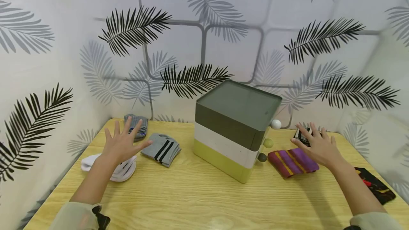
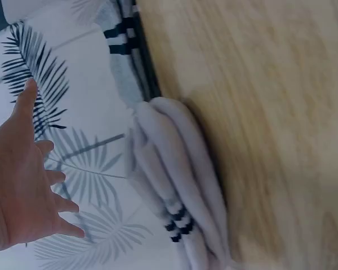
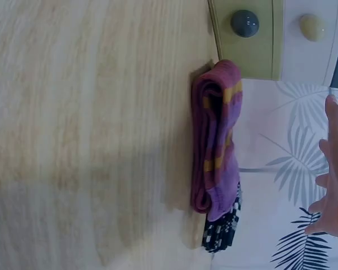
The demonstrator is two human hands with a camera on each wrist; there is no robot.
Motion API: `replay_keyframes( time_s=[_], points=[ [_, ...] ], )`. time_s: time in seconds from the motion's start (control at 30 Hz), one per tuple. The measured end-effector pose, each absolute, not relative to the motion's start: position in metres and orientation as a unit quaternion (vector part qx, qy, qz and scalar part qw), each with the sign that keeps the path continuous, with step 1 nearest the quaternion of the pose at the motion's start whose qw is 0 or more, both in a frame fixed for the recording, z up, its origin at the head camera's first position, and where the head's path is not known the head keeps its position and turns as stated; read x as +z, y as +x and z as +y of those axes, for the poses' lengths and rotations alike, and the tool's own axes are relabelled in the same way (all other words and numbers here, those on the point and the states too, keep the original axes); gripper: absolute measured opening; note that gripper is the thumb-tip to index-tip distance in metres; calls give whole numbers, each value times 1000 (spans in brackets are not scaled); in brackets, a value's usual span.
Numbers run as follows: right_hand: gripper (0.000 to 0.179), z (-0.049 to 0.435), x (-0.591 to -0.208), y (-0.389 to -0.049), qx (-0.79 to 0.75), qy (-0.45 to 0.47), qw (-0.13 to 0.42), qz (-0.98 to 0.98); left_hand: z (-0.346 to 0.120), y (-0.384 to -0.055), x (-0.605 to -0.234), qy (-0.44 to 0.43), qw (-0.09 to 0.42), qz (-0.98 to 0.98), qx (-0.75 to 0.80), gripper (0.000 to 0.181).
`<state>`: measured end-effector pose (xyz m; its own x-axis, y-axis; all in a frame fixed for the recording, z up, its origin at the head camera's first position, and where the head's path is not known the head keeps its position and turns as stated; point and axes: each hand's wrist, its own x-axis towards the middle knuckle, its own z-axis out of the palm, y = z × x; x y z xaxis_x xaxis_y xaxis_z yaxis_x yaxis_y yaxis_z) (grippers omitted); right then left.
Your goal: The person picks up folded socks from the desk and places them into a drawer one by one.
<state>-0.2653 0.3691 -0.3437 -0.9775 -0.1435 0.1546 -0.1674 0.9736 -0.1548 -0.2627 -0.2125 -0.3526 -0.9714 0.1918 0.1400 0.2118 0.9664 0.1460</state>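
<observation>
My left hand [image 1: 119, 146], fingers spread and holding nothing, hangs over the table's left side. Under it lie folded white socks [image 1: 126, 171] with black stripes, partly hidden by the hand and forearm. Grey socks [image 1: 163, 149] with two black bands lie to its right; bluish-grey striped socks [image 1: 144, 130] are behind its fingers. My right hand [image 1: 321, 148], also spread and holding nothing, is raised on the other side. Near it are folded purple socks [image 1: 289, 162] with yellow stripes and black-and-white patterned socks [image 1: 299, 136], partly covered by the fingers in the head view.
Between the hands stands a three-tier drawer box [image 1: 223, 127], dark green, white and yellow-green, turned at an angle. Its round knobs, including a white knob [image 1: 276, 124], face right. Black socks [image 1: 377, 187] with red and yellow marks lie at the right table edge. Leaf-print cloth hangs behind.
</observation>
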Motion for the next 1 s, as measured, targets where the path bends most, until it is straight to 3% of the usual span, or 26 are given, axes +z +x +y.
replay_keyframes(
  time_s=[0.23,0.53,1.0],
  points=[
    [72,363,-317,-268,90,97,98,-986,-188,-255,-328,-136,104,-983,-67,88],
    [65,337,-270,-279,106,170,140,-970,-113,-239,-276,-207,134,-966,-85,83],
    [56,292,-258,-298,137,269,110,-947,17,-223,-266,-334,149,-931,9,78]
  ],
)
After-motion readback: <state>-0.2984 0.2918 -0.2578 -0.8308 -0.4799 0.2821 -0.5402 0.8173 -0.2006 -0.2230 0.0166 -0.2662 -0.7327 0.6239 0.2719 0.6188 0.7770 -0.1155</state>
